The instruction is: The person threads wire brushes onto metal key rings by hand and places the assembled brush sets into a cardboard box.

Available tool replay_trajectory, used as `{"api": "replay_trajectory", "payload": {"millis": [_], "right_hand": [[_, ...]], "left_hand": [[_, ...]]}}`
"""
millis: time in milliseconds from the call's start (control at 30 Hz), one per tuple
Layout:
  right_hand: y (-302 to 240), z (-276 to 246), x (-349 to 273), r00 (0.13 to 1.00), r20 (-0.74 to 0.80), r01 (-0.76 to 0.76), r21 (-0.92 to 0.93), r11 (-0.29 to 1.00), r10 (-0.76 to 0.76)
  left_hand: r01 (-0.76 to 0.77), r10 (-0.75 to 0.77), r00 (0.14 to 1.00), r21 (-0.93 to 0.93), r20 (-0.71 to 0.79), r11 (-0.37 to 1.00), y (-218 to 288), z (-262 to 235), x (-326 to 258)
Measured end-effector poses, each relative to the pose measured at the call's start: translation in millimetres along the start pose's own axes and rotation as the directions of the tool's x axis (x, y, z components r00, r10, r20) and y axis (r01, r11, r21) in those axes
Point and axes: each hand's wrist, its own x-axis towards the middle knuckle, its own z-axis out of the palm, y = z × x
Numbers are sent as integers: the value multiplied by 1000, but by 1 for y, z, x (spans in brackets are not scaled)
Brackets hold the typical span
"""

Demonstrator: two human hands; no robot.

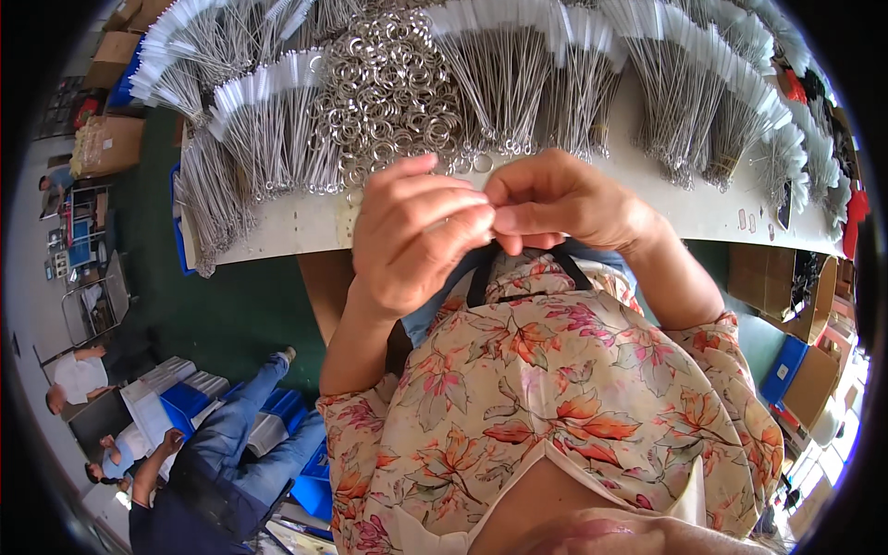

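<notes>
My left hand (pixel 412 236) and my right hand (pixel 573 205) meet in front of my chest at the table's near edge. Their thumbs and fingertips are pinched close together, both closed. Whatever sits between them is hidden or too small to make out. Just beyond my hands lies a heap of shiny metal split rings (pixel 388 83). On either side of it are bundles of thin wire-handled brushes (pixel 499 88) with white bristle ends, the bristles pointing away from me. More wire brushes (pixel 273 129) lie to the left of the rings.
The pale table (pixel 296 227) curves across the top of the view. A blue bin (pixel 180 222) stands by its left end, and an open cardboard box (pixel 777 282) is under its right side. Another person in jeans (pixel 231 435) sits at the lower left near blue and grey crates.
</notes>
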Motion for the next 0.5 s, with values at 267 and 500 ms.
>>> {"api": "replay_trajectory", "payload": {"millis": [267,500], "right_hand": [[66,-64,-89,851,-483,-519,-833,-189,-207],[86,-46,-59,782,-523,-157,-693,704,-341]], "left_hand": [[663,-699,691,224,184,715,-10,7,-88],[661,-669,744,143,8,737,-7,33,-101]]}}
